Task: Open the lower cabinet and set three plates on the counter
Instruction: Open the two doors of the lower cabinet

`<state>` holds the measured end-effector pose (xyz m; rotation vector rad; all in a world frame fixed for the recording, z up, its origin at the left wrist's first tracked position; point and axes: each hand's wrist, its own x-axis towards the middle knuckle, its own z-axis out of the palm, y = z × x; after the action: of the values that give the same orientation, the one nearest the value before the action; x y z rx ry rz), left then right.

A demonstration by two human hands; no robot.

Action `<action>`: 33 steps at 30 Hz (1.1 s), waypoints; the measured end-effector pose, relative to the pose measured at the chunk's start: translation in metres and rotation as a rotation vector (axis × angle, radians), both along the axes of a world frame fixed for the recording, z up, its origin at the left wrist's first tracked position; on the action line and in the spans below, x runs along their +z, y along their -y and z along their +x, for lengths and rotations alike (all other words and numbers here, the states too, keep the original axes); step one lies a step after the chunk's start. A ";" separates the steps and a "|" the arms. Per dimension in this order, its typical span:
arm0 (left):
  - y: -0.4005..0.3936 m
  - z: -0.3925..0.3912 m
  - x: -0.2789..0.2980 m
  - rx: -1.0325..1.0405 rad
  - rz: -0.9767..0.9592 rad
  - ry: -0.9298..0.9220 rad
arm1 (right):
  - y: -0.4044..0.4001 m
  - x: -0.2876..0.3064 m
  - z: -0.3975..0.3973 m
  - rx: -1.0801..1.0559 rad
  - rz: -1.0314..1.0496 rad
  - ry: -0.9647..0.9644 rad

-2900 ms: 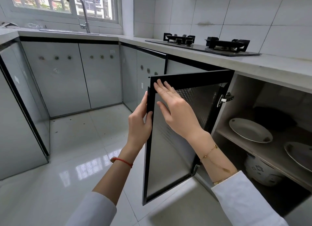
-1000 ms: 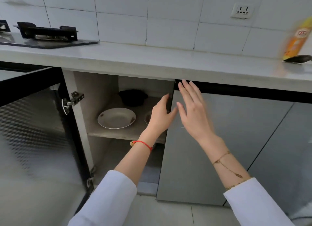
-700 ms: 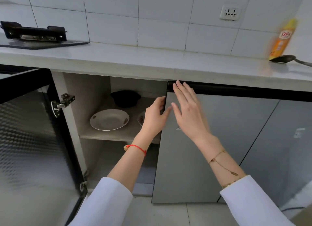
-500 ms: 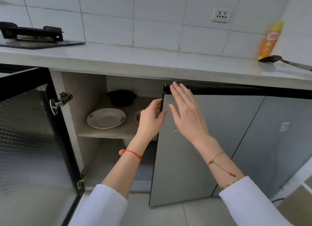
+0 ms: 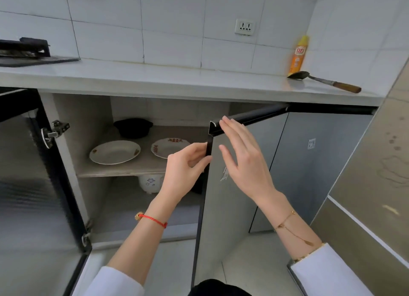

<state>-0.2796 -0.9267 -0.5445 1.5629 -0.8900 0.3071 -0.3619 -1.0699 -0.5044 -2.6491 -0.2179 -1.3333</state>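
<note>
The lower cabinet stands with its left door (image 5: 33,185) swung wide and its right door (image 5: 223,218) partly swung out. My left hand (image 5: 186,165) grips the black front edge of the right door. My right hand (image 5: 243,160) lies flat with spread fingers against that door's grey face near its top corner. On the inner shelf (image 5: 124,170) lie two white plates: one at the left (image 5: 115,152), one with red patterns (image 5: 169,146) beside it. A black bowl (image 5: 133,127) sits behind them. The grey counter (image 5: 177,81) runs above.
A white patterned pot (image 5: 150,183) stands under the shelf. On the counter are a gas hob (image 5: 26,52) at the far left, a yellow spray can (image 5: 298,55) and a wooden-handled ladle (image 5: 321,81) at the right. A tall beige panel (image 5: 376,174) stands at the right.
The right door has swung further out toward me, uncovering the second plate. My left hand stays on its edge and my right hand still rests on its face.
</note>
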 end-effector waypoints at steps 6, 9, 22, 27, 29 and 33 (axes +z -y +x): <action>0.016 -0.038 0.003 -0.223 -0.025 -0.051 | 0.013 0.001 -0.050 -0.052 0.027 0.052; 0.037 -0.059 -0.001 -0.346 -0.044 -0.126 | 0.027 0.002 -0.073 -0.073 0.052 0.135; 0.144 -0.148 -0.010 -0.375 -0.034 0.185 | 0.108 0.003 -0.181 -0.249 0.062 0.137; 0.187 -0.172 -0.011 -0.363 0.136 0.373 | 0.143 0.008 -0.216 -0.464 0.005 0.075; 0.202 -0.177 -0.012 -0.381 0.236 0.433 | 0.159 0.011 -0.228 -0.550 -0.038 0.050; 0.232 -0.182 -0.015 -0.425 0.341 0.441 | 0.185 0.017 -0.242 -0.685 -0.066 0.009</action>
<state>-0.4614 -1.1591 -0.5596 1.5876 -1.6596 0.2012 -0.6040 -1.2547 -0.4876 -2.8914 0.7199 -1.5130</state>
